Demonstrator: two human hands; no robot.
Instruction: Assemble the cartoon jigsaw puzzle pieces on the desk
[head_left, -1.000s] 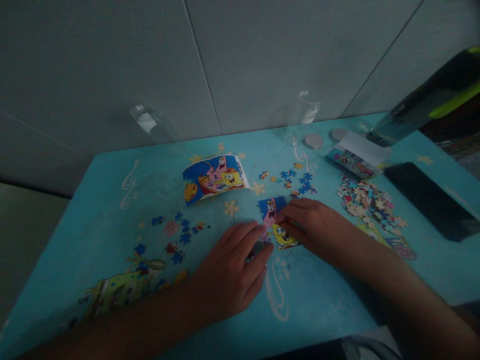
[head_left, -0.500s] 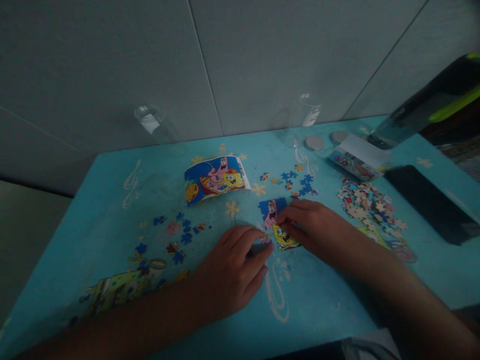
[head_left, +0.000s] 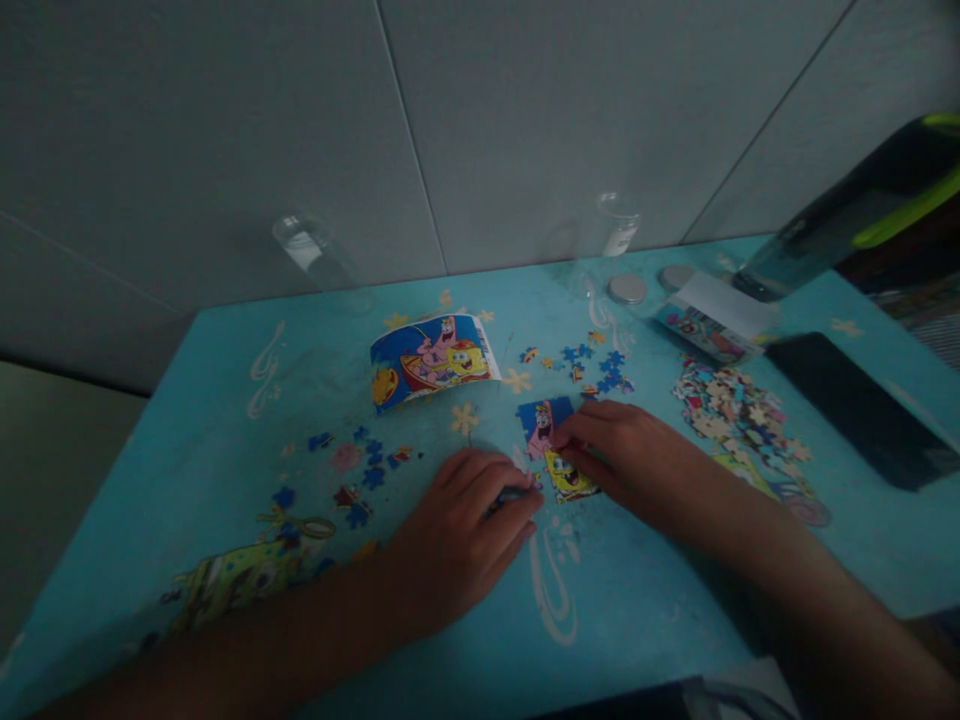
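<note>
A partly joined jigsaw puzzle with a pink and a yellow cartoon figure lies on the blue table. My right hand reaches over it from the right, thumb and index finger closed on its middle; the palm covers part of the joined pieces. At the puzzle's lower left edge, my left hand pinches a small puzzle piece between thumb and fingers. The piece is mostly hidden, and whether it touches the joined part I cannot tell. Above the hands lies a curled picture sheet showing the same figures.
Loose pieces lie behind the puzzle, others to the left. A pile of pieces is at right, beside a black phone-like slab. Two clear containers, metal lids, a folded card and a bottle stand behind.
My left fingers have closed further around the small piece beside the puzzle's edge. My right hand stays in place on the puzzle.
</note>
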